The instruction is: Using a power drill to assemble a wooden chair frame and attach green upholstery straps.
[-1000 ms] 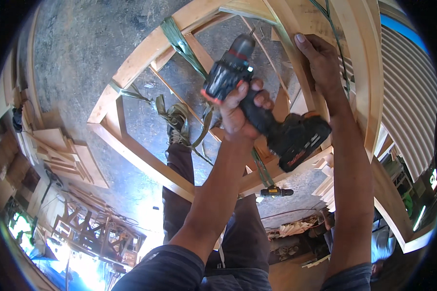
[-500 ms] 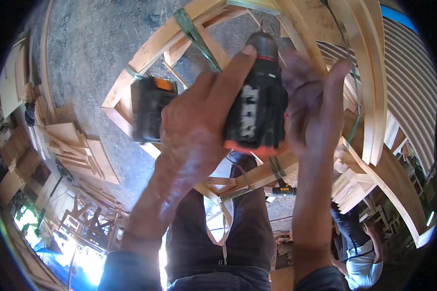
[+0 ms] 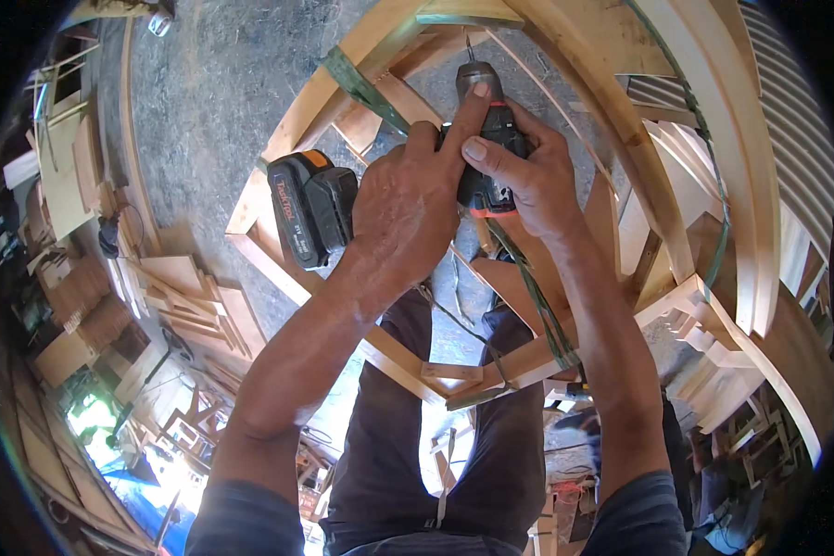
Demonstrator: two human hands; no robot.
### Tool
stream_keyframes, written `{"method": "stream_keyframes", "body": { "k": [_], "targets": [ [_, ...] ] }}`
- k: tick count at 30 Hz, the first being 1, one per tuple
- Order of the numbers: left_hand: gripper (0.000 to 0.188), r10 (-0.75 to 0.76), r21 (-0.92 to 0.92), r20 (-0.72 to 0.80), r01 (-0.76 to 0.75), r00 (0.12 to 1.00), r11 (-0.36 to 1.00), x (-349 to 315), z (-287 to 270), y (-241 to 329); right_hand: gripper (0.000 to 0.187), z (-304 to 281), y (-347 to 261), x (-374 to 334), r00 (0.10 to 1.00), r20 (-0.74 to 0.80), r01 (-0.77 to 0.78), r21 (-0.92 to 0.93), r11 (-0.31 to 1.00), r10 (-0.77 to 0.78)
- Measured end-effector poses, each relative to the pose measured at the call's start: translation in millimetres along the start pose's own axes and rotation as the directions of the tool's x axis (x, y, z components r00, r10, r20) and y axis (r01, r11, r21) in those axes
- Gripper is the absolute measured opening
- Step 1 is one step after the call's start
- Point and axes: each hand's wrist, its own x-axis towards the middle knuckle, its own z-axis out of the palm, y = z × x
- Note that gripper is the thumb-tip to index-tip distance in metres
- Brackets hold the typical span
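Observation:
A black cordless drill (image 3: 497, 125) with red trim lies across the middle, a thin bit at its chuck pointing to the far side. My left hand (image 3: 408, 190) is closed round its grip, the index finger stretched along the body toward the chuck. The drill's battery (image 3: 306, 218), black with an orange patch, sticks out left of that hand. My right hand (image 3: 547, 181) grips the drill's body from the right, thumb on top. Beneath both hands is a many-sided wooden frame (image 3: 306, 116), bound with green straps (image 3: 361, 88). The bit's tip is close to the frame's far side; contact I cannot tell.
Curved wooden beams (image 3: 732, 185) rise on the right, beside corrugated sheeting (image 3: 797, 130). Cut boards (image 3: 195, 296) lie on the grey concrete floor (image 3: 213, 111) at left. My legs (image 3: 380, 445) stand at the frame's near side. Scrap wood (image 3: 713, 361) is piled at lower right.
My right hand, open and blurred beside the drill before, has closed on its body. The drill has moved lower and farther from the view, and the view has shifted slightly.

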Motion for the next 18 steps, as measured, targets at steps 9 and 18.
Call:
{"method": "stream_keyframes", "body": {
  "k": [9, 18],
  "targets": [
    [0.081, -0.087, -0.03, -0.139, 0.083, 0.986, 0.996, 8.4, 28.3, -6.1, 0.044, -10.9, 19.3, 19.0, 0.973, 0.094, 0.218, -0.059, 0.974, -0.212],
    [0.082, -0.132, -0.015, -0.134, 0.132, 0.982, 0.991, 11.1, 24.2, -2.7, 0.043, -10.3, 19.4, 24.7, 0.976, 0.114, 0.188, 0.007, 0.982, -0.188]
  ]
}}
